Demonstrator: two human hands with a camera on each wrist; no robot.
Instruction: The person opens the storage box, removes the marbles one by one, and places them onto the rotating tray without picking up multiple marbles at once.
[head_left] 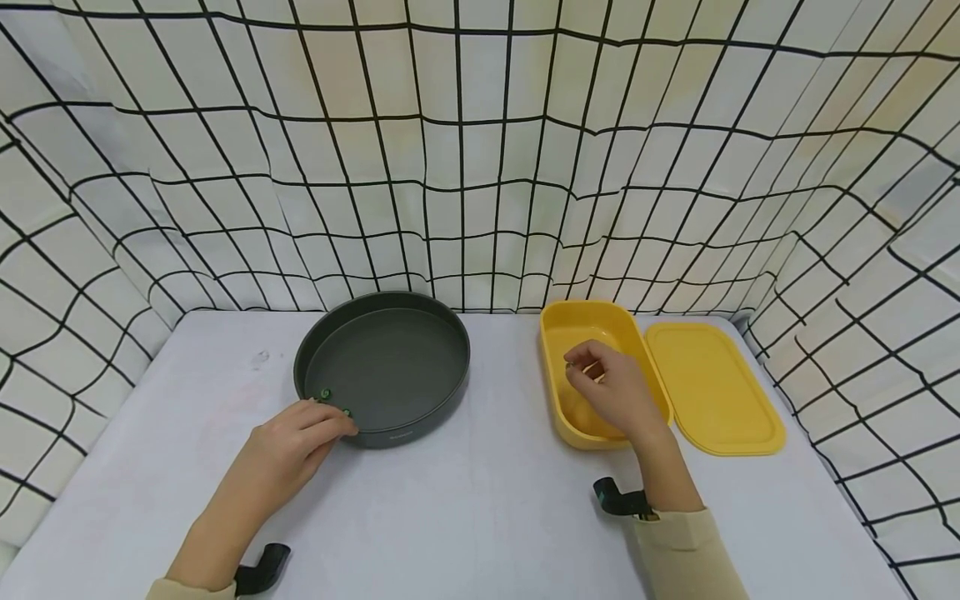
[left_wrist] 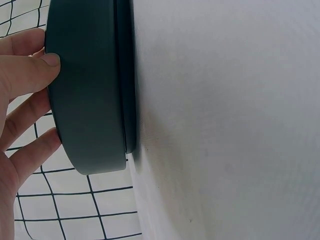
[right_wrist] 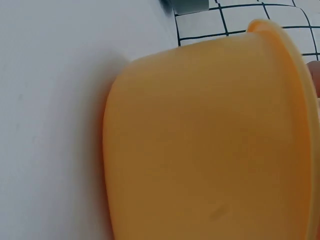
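Note:
A round dark pan (head_left: pixel 390 358) sits on the white table, left of centre. My left hand (head_left: pixel 300 437) is at its near-left rim, the thumb against the outer wall (left_wrist: pixel 90 100) and the fingers on the inner side. Beside those fingers are small green pieces (head_left: pixel 326 393); their kind is too small to tell. My right hand (head_left: pixel 615 392) hangs over a yellow box (head_left: pixel 551 375), its fingers loosely bent and a gap showing between thumb and forefinger. No object shows in it. In the right wrist view, the box's outer wall (right_wrist: pixel 210 135) hides most of that hand.
A flat yellow lid (head_left: pixel 716 392) lies right of the box, against its side. Black netting (head_left: pixel 461 183) in front of white cloth rises behind and at both sides of the table. Dark wrist straps show at both sleeves.

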